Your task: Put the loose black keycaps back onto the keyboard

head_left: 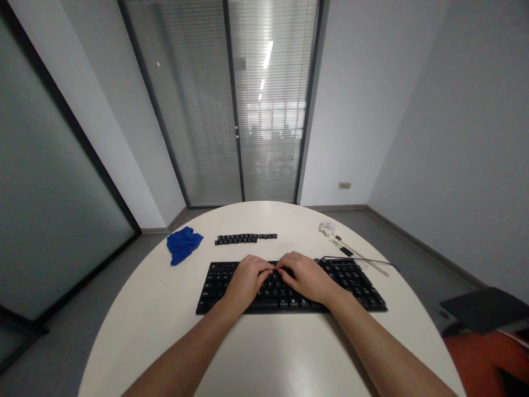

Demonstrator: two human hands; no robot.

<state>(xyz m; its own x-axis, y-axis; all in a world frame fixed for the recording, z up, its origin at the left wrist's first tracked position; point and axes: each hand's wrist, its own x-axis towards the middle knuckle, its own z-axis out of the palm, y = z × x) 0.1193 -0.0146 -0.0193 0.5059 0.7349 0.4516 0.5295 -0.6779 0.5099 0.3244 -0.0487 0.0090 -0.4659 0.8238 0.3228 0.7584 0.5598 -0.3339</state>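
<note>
Keyboard (pixel 266 304) is lying flat on the round counter (pixel 165 331), its long near edge facing the person. Left hand (pixel 247 279) and right hand (pixel 309 277) are meeting over its upper middle keys, thumbs and forefingers drawing in close together. Fingers of both are curling into a pinch-like pose; cannot tell whether anything is sitting between the tips.

Step in hand, by judgement: close two-handed fingertip work at one spot near the keyboard's far edge. From this pose, the next move is calling for light, level fingertip pressure, with neighbouring keys being left undisturbed.

Beyond the keyboard, left of its middle, small black keycaps (pixel 237 239) are lying in rows. Blue cloth (pixel 184 244) is lying crumpled past its far left corner. Past its far right part, a white crumpled thing (pixel 327 227) and a small black piece (pixel 346 251) are lying near thin sticks (pixel 376 266).
</note>
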